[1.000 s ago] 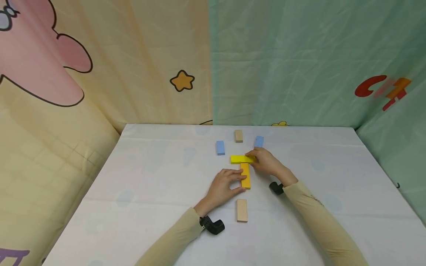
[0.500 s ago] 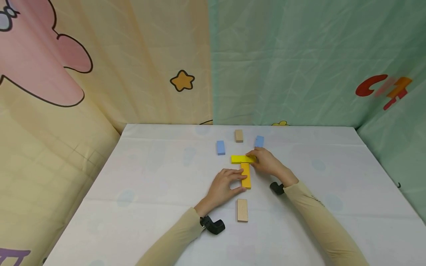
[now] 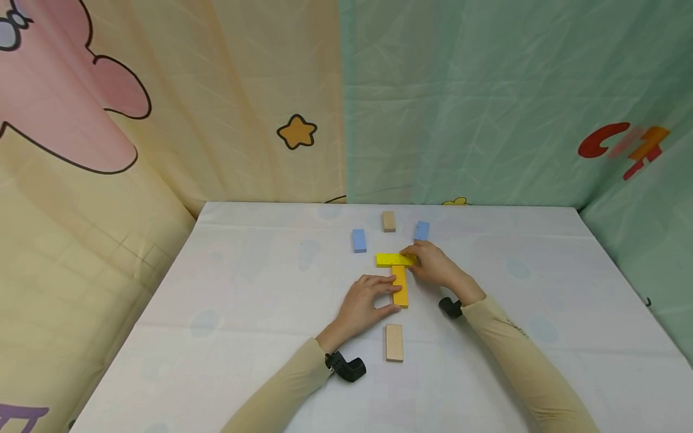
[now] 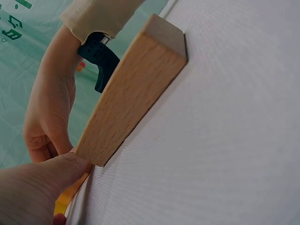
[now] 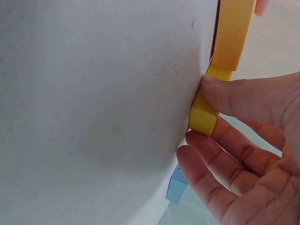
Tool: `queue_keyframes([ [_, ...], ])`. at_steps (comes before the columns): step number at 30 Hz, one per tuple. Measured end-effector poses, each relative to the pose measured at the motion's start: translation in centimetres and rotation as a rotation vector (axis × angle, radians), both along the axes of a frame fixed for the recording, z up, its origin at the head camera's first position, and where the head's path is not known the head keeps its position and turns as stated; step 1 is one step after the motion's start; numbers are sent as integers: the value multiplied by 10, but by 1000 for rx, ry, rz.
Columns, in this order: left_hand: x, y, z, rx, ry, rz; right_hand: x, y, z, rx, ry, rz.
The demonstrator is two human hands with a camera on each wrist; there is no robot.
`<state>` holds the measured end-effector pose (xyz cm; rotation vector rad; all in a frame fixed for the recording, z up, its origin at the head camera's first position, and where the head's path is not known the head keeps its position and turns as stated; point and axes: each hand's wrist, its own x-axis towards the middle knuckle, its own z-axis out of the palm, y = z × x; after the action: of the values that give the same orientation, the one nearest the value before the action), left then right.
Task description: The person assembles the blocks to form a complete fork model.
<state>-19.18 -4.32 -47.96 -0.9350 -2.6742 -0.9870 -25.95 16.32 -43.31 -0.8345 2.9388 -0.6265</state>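
An orange block (image 3: 400, 272) lies lengthwise on the white table, its far end against a yellow block (image 3: 387, 260) set crosswise, so the pair forms a T. My left hand (image 3: 364, 304) holds the orange block, thumb at its near end and fingertips over its left side. With thumb on the near side and fingers beyond, my right hand (image 3: 435, 266) pinches the right end of the yellow block. The right wrist view shows that thumb pressed on the yellow block (image 5: 203, 121), beside the orange block (image 5: 232, 35). My left hand mostly hides the orange block in the left wrist view.
A plain wooden block (image 3: 394, 343) lies nearer than the T and looms large in the left wrist view. Farther off are another wooden block (image 3: 388, 221), a blue block (image 3: 359, 240) to the left and a second blue block (image 3: 421, 230) just beyond my right hand. Printed curtains surround the table.
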Motion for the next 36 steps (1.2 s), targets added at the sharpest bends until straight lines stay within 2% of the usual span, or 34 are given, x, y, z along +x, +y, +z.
queue_keyframes([
  [29, 1, 0, 1, 18, 51, -6, 0, 1, 0, -1, 30, 25],
  [36, 1, 2, 4, -45, 31, 14, -2, 2, 0, 3, 28, 33],
])
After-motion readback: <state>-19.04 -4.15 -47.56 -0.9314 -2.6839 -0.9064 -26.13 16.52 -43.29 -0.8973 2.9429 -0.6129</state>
